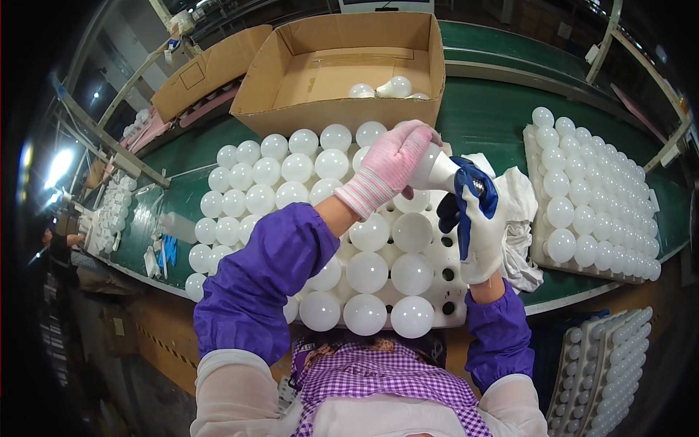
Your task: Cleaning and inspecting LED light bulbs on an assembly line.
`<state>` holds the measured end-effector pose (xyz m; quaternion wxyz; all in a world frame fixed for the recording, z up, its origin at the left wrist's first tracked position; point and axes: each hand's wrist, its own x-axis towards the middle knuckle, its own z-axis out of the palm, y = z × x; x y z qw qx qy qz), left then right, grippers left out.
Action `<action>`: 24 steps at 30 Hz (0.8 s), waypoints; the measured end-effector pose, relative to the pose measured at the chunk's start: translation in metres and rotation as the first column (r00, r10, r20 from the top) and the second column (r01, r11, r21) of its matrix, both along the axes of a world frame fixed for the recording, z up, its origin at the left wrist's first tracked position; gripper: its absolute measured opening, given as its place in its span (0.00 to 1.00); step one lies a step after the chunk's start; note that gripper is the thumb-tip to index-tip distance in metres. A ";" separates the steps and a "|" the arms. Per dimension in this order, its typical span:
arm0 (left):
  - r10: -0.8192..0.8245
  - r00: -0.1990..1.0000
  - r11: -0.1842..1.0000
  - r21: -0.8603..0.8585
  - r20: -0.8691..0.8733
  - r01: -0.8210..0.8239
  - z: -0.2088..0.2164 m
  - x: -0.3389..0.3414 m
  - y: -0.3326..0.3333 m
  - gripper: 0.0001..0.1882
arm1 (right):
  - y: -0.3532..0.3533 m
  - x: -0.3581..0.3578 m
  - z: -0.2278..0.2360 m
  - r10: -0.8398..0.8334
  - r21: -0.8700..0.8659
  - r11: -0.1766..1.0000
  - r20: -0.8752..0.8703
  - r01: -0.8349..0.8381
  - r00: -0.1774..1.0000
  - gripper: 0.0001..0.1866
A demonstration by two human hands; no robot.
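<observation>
Between my two hands a white light bulb [441,173] is held tilted above a tray of bulbs. My left hand [397,162], in a pink glove with a striped cuff, is closed round the bulb's globe. My right hand [477,207], in a white glove with dark blue fingers, closes about the base end, so the base itself is mostly hidden. Under my hands, rows of upright bulbs [367,272] stand in a white tray [450,297]. Along the tray's right side several dark holes hold no bulb. A crumpled white cloth [518,233] lies beside my right hand.
Behind the tray stands an open cardboard box [335,113] with a few bulbs inside. Another full bulb tray [593,197] lies to the right on the green table [477,102]. More bulb trays [604,371] are stacked low at right. A co-worker [62,247] is at far left.
</observation>
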<state>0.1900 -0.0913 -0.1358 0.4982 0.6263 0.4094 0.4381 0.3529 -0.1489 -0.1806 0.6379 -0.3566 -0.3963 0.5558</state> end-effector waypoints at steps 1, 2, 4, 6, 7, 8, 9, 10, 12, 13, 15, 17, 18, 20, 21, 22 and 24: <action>0.000 0.998 0.999 -0.046 0.059 0.002 0.000 0.000 0.000 0.18 | 0.002 0.001 -0.002 -0.001 0.000 1.000 0.004 0.001 1.000 0.17; 0.000 0.998 0.999 -0.046 0.062 0.003 0.000 0.000 -0.001 0.18 | 0.004 0.003 -0.005 -0.001 0.024 1.000 0.013 0.001 1.000 0.17; -0.074 0.992 0.981 -0.173 0.104 0.091 0.003 -0.006 -0.005 0.19 | 0.005 0.004 -0.004 -0.003 0.047 0.999 0.023 0.002 1.000 0.18; -0.155 0.948 0.864 -0.428 0.277 0.266 0.008 -0.023 -0.003 0.20 | 0.004 0.004 0.003 0.089 0.224 0.968 0.101 -0.110 0.991 0.20; -0.168 0.875 0.659 -0.608 0.453 0.441 0.011 -0.034 -0.004 0.22 | 0.005 -0.004 0.004 0.004 0.305 0.951 0.168 -0.056 0.986 0.22; -0.188 0.875 0.646 -0.615 0.447 0.453 0.014 -0.040 -0.007 0.33 | 0.007 -0.005 0.003 -0.042 0.384 0.922 0.238 -0.054 0.970 0.22; -0.186 0.876 0.647 -0.616 0.445 0.450 0.013 -0.042 -0.008 0.33 | 0.009 -0.005 0.002 -0.094 0.460 0.886 0.301 -0.058 0.949 0.21; -0.287 0.851 0.713 -0.496 0.440 0.497 0.013 -0.040 -0.010 0.33 | 0.009 -0.001 0.002 -0.097 0.459 0.887 0.303 -0.056 0.948 0.21; -0.366 0.906 0.851 -0.318 0.212 0.418 0.019 -0.037 -0.018 0.38 | 0.009 0.008 0.004 0.186 0.202 0.960 0.062 -0.195 0.981 0.19; -0.362 0.908 0.853 -0.319 0.211 0.414 0.016 -0.037 -0.019 0.38 | 0.010 0.007 0.006 0.190 0.203 0.959 0.060 -0.198 0.980 0.19; -0.255 0.958 0.962 0.061 -0.130 0.265 0.009 -0.039 -0.020 0.40 | 0.013 0.004 0.008 0.187 0.057 0.980 0.041 -0.189 0.982 0.18; -0.211 0.954 0.971 0.069 -0.213 0.230 0.009 -0.038 -0.018 0.40 | 0.018 0.002 0.004 0.205 0.123 0.970 0.036 -0.208 0.978 0.19; -0.153 0.949 0.966 0.160 -0.277 0.202 0.007 -0.037 -0.016 0.39 | 0.019 -0.001 0.004 0.191 0.152 0.970 0.016 -0.191 0.981 0.19; -0.082 0.939 0.953 0.249 -0.334 0.172 0.012 -0.037 -0.017 0.37 | 0.020 -0.005 0.005 0.185 0.180 0.967 -0.005 -0.181 0.983 0.19; -0.163 0.963 0.985 0.021 -0.213 0.171 0.016 -0.038 -0.020 0.34 | 0.019 -0.006 0.005 0.183 0.195 0.963 0.036 -0.186 0.982 0.19; -0.211 0.975 0.960 -0.205 -0.075 0.192 0.021 -0.038 -0.022 0.32 | 0.019 -0.006 0.006 0.180 0.211 0.958 0.077 -0.192 0.981 0.19; -0.237 0.949 0.838 -0.450 0.207 0.307 0.004 -0.051 -0.014 0.29 | 0.023 -0.005 -0.005 0.151 0.271 0.940 0.219 -0.209 0.964 0.20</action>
